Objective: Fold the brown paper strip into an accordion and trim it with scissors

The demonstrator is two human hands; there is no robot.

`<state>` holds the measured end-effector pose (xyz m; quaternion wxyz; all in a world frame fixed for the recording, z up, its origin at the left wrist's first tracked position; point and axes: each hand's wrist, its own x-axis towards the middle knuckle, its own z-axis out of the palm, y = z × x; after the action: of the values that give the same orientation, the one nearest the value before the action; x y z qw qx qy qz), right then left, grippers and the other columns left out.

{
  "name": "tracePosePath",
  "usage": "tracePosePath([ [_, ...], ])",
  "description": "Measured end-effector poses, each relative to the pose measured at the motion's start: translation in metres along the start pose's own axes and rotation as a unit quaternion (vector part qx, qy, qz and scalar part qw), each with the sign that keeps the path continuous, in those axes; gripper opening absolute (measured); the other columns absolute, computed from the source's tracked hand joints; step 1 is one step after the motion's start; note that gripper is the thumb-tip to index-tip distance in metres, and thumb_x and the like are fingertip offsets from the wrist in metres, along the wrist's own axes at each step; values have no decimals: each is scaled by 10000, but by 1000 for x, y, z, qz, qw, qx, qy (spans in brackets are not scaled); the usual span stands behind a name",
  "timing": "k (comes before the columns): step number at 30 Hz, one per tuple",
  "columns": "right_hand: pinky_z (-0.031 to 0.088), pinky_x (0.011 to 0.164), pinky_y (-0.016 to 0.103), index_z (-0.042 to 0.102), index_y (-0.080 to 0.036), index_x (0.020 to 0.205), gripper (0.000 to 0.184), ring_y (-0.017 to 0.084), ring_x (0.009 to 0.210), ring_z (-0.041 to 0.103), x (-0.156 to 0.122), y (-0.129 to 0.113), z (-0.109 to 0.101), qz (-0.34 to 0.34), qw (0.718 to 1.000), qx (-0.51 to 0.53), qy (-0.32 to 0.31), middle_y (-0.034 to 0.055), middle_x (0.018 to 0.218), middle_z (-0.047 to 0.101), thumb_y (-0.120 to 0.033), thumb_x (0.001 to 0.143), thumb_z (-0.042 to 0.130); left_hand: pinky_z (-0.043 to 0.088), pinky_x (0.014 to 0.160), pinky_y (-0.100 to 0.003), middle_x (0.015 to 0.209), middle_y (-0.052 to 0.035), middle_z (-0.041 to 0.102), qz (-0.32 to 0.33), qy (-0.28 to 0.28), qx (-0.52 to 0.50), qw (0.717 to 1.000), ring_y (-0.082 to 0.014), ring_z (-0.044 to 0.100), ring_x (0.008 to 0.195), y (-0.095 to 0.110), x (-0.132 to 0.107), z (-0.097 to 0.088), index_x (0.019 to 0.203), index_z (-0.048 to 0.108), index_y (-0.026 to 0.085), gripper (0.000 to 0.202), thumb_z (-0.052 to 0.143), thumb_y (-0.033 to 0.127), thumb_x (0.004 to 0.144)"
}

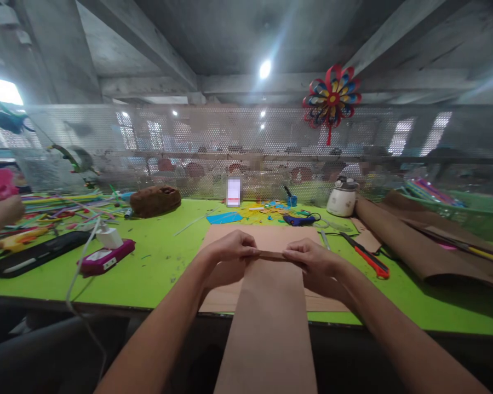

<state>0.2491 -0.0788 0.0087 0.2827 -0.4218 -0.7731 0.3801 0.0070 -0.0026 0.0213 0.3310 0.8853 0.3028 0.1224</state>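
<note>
left hand [232,247], right hand [314,256] pinching one brown strip [271,317]; one cutter [371,261] at right

Brown pouch [155,201], left; white bottle [342,199], right; white charger [110,237] on purple power strip [110,262]; flower ornament [332,98] high up.

wearer's hands [235,246] [312,254]: two | held strip [271,317]: one | bottle [342,200]: one | pouch [155,201]: one
</note>
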Motion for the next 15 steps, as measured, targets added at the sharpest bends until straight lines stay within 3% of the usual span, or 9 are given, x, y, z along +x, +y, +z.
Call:
tracePosePath([
  [7,209,429,216,440,-173,560,428,66,416,305,0,6,-2,-6,999,40,16,-61,449,369,-519,798,522,346,514,-207,566,4,553,-3,10,-67,998,-86,467,506,0,-2,-2,717,603,117,292,607,408,749],
  [15,181,395,184,513,-138,651,405,36,408,283,-7,10,-9,16,986,162,-27,-62,519,383,-513,797,556,343,550,-215,626,8,534,14,-5,-159,987,-84,462,565,3,-8,-6,809,637,108,268,633,368,746],
])
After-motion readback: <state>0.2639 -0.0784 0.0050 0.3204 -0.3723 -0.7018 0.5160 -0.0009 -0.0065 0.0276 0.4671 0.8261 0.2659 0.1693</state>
